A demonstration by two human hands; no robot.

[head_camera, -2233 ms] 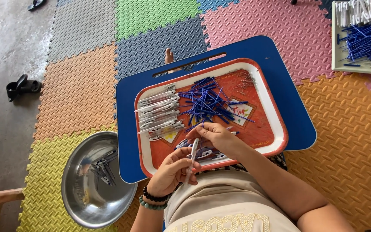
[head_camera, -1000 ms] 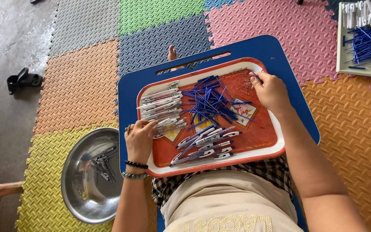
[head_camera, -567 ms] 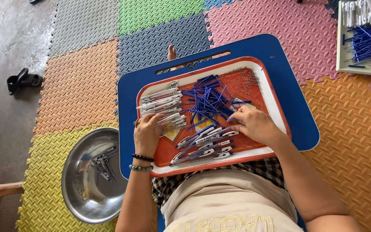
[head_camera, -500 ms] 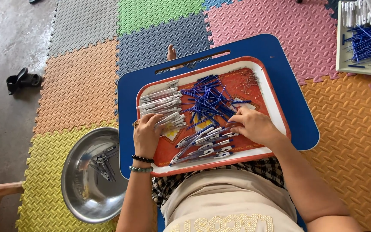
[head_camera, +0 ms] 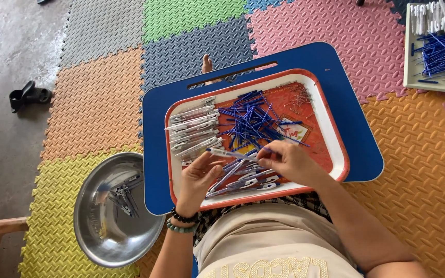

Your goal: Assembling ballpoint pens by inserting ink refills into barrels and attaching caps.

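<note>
Foam mat floor (head_camera: 104, 98) in coloured squares, blue lap board (head_camera: 336, 77) on top. On it, red tray (head_camera: 325, 123) holding blue refills (head_camera: 248, 121), clear barrels (head_camera: 191, 128), finished pens (head_camera: 243, 180). Between both hands, one pen (head_camera: 230, 153): left hand (head_camera: 199, 177) fingers curled loosely beneath, right hand (head_camera: 289, 162) fingertips pinched on its end. Steel bowl (head_camera: 117, 211) beside, few pens inside. Second tray (head_camera: 439, 46) far right.
</note>
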